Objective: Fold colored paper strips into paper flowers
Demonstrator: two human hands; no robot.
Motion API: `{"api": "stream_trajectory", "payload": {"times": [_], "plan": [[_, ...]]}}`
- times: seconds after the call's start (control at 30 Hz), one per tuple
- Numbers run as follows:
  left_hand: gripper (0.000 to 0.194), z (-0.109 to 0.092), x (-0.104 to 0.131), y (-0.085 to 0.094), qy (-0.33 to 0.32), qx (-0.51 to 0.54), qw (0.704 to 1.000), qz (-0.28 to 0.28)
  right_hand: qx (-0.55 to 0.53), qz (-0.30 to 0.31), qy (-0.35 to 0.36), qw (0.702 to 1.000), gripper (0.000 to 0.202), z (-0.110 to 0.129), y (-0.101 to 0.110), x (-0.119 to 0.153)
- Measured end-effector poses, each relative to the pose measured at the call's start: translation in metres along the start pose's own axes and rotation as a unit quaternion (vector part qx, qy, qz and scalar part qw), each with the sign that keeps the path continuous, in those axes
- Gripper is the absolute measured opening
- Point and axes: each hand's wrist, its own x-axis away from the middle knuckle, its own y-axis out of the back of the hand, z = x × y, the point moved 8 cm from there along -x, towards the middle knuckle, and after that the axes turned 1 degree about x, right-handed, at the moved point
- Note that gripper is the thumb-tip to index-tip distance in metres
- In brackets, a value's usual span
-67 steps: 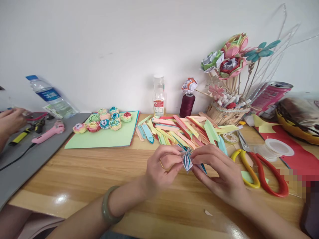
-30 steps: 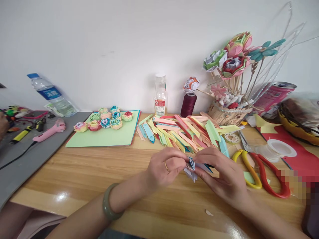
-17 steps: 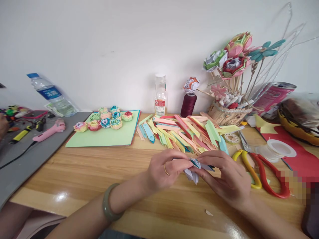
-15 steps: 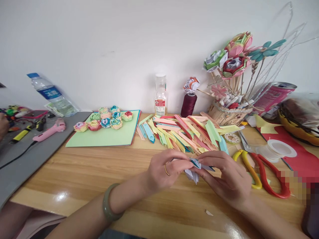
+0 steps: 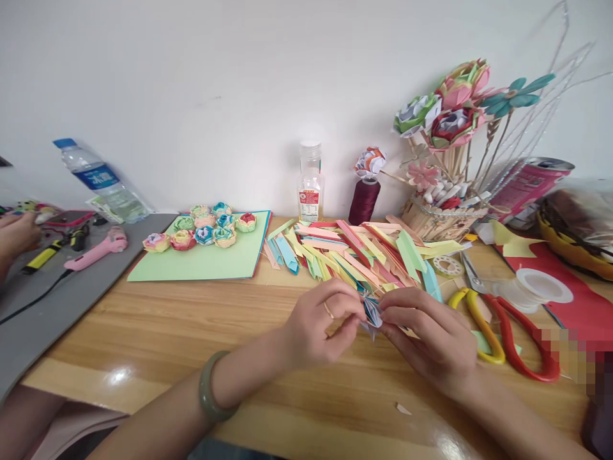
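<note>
A small bundle of folded blue and white paper (image 5: 372, 312) is held above the wooden table, between both hands. My right hand (image 5: 428, 332) pinches its right side with thumb and fingers. At its left edge, the fingertips of my left hand (image 5: 325, 322) close on the paper, the thumb low and the index finger bent over. Just behind the hands lies a loose pile of folded coloured paper strips (image 5: 335, 249). Several finished paper flowers (image 5: 204, 235) rest on a green sheet (image 5: 191, 268) to the left.
Scissors (image 5: 502, 332) and a clear spool (image 5: 541, 287) lie at the right. Behind stand a glass bottle (image 5: 310, 191), purple thread (image 5: 364, 201) and a flower basket (image 5: 443, 220). A pink glue gun (image 5: 98, 248) and another person's hand (image 5: 18, 236) are left.
The folded paper has turned and shows more fanned edges. My left hand has shifted its fingers, with the thumb now lower. At the far left, the other person's hand reaches further into view.
</note>
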Motion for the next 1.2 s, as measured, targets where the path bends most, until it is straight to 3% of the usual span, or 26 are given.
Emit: {"api": "stream_trajectory", "payload": {"times": [0.2,0.4,0.5,0.6,0.7,0.87,1.0,1.2], "plan": [[0.013,0.021,0.000,-0.008,0.110,0.031,0.992,0.062,-0.087,0.061,-0.087,0.991,0.013,-0.016,-0.016,0.001],[0.008,0.052,0.007,-0.014,0.274,0.079,0.952,0.110,-0.190,0.105,-0.252,0.943,0.013,-0.041,-0.034,0.010],[0.015,0.069,0.019,-0.022,0.388,0.181,0.898,0.101,-0.257,0.143,-0.354,0.888,0.019,-0.053,-0.046,0.018],[0.023,0.077,0.027,-0.028,0.443,0.271,0.851,0.082,-0.354,0.185,-0.438,0.805,0.025,-0.056,-0.057,0.025],[0.030,0.080,0.028,-0.029,0.454,0.312,0.832,0.065,-0.403,0.223,-0.488,0.742,0.027,-0.053,-0.063,0.028],[0.036,0.081,0.031,-0.030,0.488,0.336,0.804,0.054,-0.439,0.231,-0.536,0.683,0.029,-0.050,-0.067,0.036],[0.033,0.079,0.036,-0.034,0.527,0.371,0.764,0.040,-0.452,0.194,-0.546,0.679,0.032,-0.052,-0.067,0.040],[0.028,0.076,0.049,-0.041,0.582,0.419,0.697,-0.003,-0.425,0.160,-0.531,0.715,0.036,-0.056,-0.065,0.040]]}}
